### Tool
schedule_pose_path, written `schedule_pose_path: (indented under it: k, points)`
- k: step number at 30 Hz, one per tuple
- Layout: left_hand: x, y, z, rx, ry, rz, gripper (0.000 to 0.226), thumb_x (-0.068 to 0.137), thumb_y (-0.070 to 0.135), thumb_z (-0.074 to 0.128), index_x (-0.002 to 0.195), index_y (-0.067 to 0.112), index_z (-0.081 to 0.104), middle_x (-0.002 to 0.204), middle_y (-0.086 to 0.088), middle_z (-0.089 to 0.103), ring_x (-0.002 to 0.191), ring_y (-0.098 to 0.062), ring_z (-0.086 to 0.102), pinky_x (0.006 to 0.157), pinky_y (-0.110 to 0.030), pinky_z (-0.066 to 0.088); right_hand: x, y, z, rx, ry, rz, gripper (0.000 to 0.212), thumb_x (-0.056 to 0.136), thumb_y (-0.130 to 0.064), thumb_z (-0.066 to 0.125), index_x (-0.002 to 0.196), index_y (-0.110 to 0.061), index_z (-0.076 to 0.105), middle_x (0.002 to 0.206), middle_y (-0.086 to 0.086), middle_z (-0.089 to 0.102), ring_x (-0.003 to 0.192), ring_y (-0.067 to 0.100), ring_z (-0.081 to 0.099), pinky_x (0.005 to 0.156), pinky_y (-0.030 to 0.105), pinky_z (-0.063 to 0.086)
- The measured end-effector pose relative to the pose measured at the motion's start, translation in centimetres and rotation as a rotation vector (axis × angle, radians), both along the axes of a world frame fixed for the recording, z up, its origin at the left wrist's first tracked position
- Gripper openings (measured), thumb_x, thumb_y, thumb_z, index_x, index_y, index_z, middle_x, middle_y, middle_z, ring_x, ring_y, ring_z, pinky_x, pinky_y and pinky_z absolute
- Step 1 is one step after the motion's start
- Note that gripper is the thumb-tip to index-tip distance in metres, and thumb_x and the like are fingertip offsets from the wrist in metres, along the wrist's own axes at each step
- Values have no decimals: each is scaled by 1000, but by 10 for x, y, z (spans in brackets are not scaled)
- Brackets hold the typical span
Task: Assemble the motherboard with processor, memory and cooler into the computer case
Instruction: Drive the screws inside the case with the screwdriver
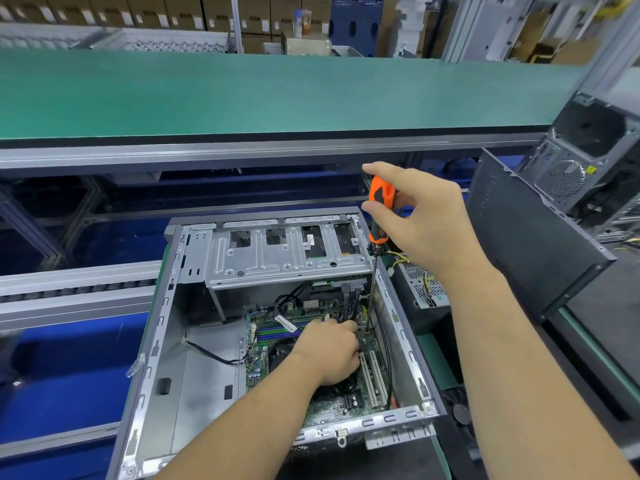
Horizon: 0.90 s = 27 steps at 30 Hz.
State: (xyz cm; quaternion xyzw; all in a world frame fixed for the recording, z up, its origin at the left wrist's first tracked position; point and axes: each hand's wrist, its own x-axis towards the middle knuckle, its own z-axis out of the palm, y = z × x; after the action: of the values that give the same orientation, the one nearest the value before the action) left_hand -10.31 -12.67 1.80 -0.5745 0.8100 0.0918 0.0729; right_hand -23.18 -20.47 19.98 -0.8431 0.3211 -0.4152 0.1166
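Both forearms bare; left hand [329,351], right hand [420,216] ungloved.

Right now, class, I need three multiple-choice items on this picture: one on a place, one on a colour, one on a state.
1. Where does the screwdriver tip point?
A. At the green belt
B. Down into the open computer case
C. At the side panel

2. What colours is the screwdriver handle?
A. Orange and black
B. Blue and white
C. All yellow

3. What is the left hand doing?
A. Hanging outside the case
B. Lifting the case
C. Resting on the motherboard inside the case

Key: 1 B, the shaft runs down beside the case's right wall; 2 A, as seen in the right hand; 3 C, its fingers lie on the board.
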Motion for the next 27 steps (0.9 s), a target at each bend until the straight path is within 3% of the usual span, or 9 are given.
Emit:
schedule_pose_path:
  k: [4, 6, 9, 12, 17, 22, 24, 27]
  points:
    - [0, 0, 1, 6, 7, 3, 40, 100, 35, 38, 104, 12, 70, 124, -4, 52, 95, -32, 56, 75, -41, 45, -2, 2, -1, 70, -53, 47, 44, 94, -16, 67, 137, -20, 61, 100, 0, 66, 92, 18, 62, 73, 28, 60]
    - [0, 1, 2, 10, 11, 4, 40, 100, 35, 38, 104, 12, 70, 124, -4, 52, 95, -32, 56, 77, -42, 48, -2, 2, -1, 73, -57, 51, 44, 93, -10, 67, 136, -19, 61, 106, 1, 67, 96, 17, 63, 76, 27, 60]
    - [0, 1, 2, 14, 6, 3, 40, 100, 35, 38, 105, 13, 70, 126, -3, 52, 97, -32, 56, 78, -43, 49, -1, 1, 1, 10, -29, 3, 39, 90, -18, 74, 128, -18, 66, 98, 4, 65, 91, 18, 59, 81, 29, 54]
    - [0, 0, 2, 14, 8, 8, 40, 100, 35, 38, 105, 12, 70, 126, -4, 52, 96, -32, 56, 78, -43, 49, -3, 2, 0, 60, -58, 37, 40, 94, -16, 68, 134, -19, 62, 104, 3, 65, 96, 18, 61, 76, 19, 57]
    - [-1, 0, 1, 5, 2, 8, 40, 100, 36, 38, 104, 12, 70, 123, -4, 53, 95, -32, 56, 78, -43, 49, -2, -1, 0, 32, -47, 2, 40, 90, -13, 73, 129, -17, 66, 97, 2, 62, 86, 16, 57, 77, 32, 54]
    - [0, 0, 0, -1, 5, 6, 39, 100, 36, 39, 104, 12, 70, 124, -4, 53, 94, -32, 57, 74, -41, 44, -1, 1, 0, 104, -39, 83, 46, 92, -5, 67, 135, -20, 61, 109, 1, 65, 97, 15, 60, 71, 26, 60]
    - [0, 0, 0, 4, 9, 7, 39, 100, 36, 39, 104, 13, 70, 125, -4, 53, 94, -32, 57, 76, -42, 47, 0, 0, 2, 72, -4, 54, 42, 91, -12, 72, 131, -19, 63, 101, 4, 62, 91, 16, 56, 71, 30, 59]
    - [0, 0, 0, 11, 10, 7, 39, 100, 36, 38, 104, 12, 69, 124, -4, 52, 94, -32, 56, 77, -43, 47, 1, 1, 3, 135, -26, 86, 41, 94, -13, 68, 134, -20, 62, 107, 3, 63, 97, 16, 58, 75, 37, 60]
